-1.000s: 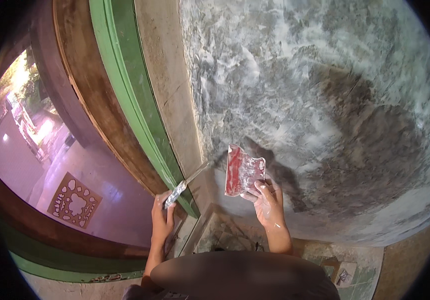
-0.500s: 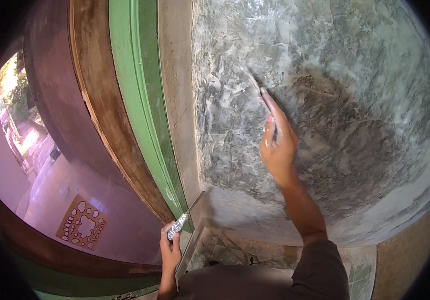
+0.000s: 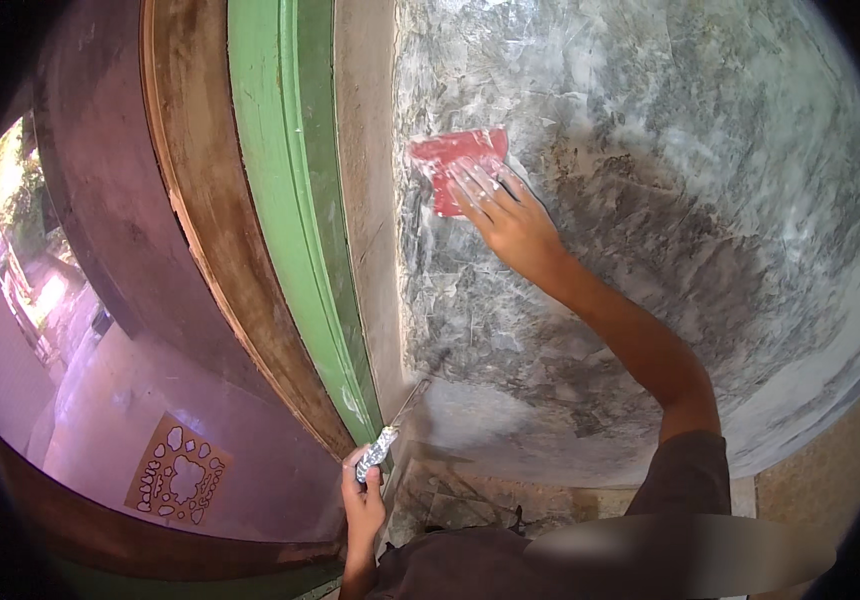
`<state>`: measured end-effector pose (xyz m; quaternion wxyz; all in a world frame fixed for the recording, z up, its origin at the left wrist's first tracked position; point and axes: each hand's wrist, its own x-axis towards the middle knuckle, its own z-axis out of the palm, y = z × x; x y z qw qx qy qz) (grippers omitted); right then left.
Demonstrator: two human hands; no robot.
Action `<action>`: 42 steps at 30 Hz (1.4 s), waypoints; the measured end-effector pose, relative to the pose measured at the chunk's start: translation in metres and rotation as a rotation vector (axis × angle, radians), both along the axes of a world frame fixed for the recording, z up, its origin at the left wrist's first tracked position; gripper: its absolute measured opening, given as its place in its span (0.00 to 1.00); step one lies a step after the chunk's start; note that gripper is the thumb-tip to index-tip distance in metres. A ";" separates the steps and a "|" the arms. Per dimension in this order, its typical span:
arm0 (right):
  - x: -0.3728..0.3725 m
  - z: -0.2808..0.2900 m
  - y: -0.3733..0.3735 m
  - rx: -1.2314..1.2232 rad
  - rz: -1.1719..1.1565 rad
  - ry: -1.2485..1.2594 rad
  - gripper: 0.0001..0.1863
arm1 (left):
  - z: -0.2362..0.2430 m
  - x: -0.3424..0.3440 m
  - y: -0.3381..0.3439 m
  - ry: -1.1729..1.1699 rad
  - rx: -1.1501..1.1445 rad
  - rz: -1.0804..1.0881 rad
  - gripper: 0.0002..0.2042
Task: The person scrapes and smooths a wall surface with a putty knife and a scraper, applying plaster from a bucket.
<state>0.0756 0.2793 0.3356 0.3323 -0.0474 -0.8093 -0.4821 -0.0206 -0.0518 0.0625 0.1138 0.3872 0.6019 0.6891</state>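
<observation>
My right hand, its fingers smeared with white, grips a flat red putty spreader. White paste marks the spreader's face, which lies against or very close to the mottled grey wall. Lower down, beside the green frame, my left hand is wrapped round the silver, foil-like handle of a putty knife. Its thin metal blade shows almost edge-on and points up and right toward the wall's bottom part.
Left of the wall runs a green door frame, with a brown wooden panel beyond it. A brown cut-out decoration hangs on the purple-tinged wall at lower left. A darker patch covers the wall's middle.
My right hand has moved up and left, and the spreader has turned from edge-on to showing its red face. My left hand, with the putty knife, has shifted slightly right and down in view.
</observation>
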 end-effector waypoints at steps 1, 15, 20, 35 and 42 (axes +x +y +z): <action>0.004 -0.002 0.000 0.002 -0.001 0.000 0.26 | -0.001 -0.001 0.001 0.000 0.002 -0.001 0.14; -0.006 0.028 0.004 0.025 0.088 -0.042 0.27 | -0.028 -0.018 0.020 -0.050 -0.004 -0.076 0.17; 0.034 0.003 0.008 0.023 0.072 -0.083 0.27 | -0.028 -0.015 0.010 -0.192 -0.049 -0.109 0.15; 0.032 -0.020 0.006 -0.017 0.038 -0.037 0.26 | -0.007 -0.014 0.001 -0.139 -0.057 -0.093 0.15; 0.027 -0.020 -0.029 -0.119 0.098 0.017 0.25 | -0.006 -0.011 -0.007 -0.169 -0.030 -0.076 0.15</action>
